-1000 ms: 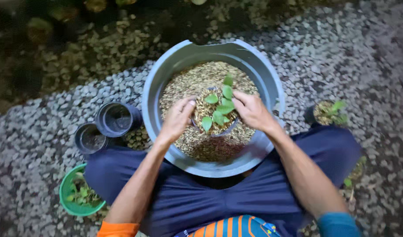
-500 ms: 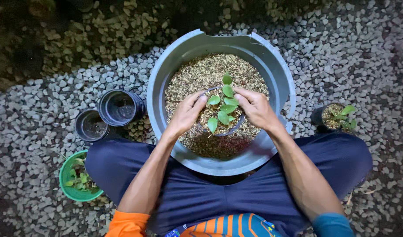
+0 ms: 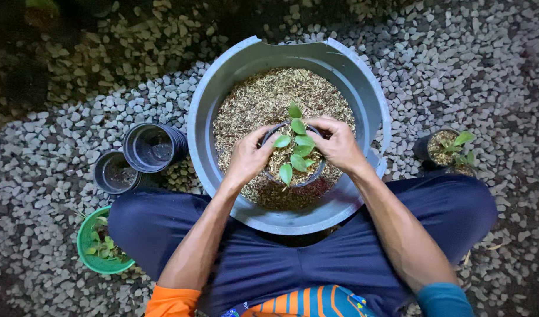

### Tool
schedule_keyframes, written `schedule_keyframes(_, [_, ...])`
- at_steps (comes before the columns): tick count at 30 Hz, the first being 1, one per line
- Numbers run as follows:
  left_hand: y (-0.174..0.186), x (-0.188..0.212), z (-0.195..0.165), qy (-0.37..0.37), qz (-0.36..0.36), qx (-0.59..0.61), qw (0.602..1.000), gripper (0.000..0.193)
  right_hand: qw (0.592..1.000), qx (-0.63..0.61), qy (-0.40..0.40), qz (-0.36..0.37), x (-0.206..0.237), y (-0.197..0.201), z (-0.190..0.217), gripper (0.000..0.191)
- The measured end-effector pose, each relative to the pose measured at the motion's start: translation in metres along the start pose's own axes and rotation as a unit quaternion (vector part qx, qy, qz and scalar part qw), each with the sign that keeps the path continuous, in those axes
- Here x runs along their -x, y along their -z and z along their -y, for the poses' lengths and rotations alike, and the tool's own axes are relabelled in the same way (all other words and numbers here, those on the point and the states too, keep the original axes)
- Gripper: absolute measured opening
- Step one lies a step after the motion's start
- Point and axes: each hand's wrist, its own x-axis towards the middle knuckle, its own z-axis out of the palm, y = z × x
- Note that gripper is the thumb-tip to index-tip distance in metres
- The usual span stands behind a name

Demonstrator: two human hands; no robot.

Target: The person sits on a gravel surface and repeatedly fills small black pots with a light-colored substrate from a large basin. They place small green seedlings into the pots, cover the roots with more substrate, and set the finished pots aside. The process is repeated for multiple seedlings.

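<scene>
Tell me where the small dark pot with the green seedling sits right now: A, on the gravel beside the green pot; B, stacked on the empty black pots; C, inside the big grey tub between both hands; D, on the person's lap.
C: the small dark pot rests on the husk mix inside the grey tub, with the left hand and right hand cupping its sides.

Small pot (image 3: 307, 181) mostly hidden behind both hands, seedling (image 3: 297, 147); grip firmness unclear.

Smooth grey plastic tub (image 3: 363, 88), rough gravel (image 3: 457, 76)
</scene>
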Motion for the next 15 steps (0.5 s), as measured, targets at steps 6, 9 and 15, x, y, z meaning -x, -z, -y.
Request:
schedule_keyframes(6, [0.005,-0.014,0.022,-0.106,-0.042,0.179,0.977,0.041,0.954,-0.28,-0.092,-0.063,-0.006,0.005,-0.004,0.057])
schedule_keyframes(9, [0.005,-0.022,0.03,-0.061,-0.107,0.158,0.98,0.044,0.98,-0.16,-0.064,-0.1,-0.003,-0.015,-0.006,0.07])
schedule_keyframes(15, [0.008,-0.025,0.032,-0.089,-0.17,0.172,0.966,0.045,0.974,-0.202,-0.065,-0.076,0.002,-0.042,-0.008,0.08])
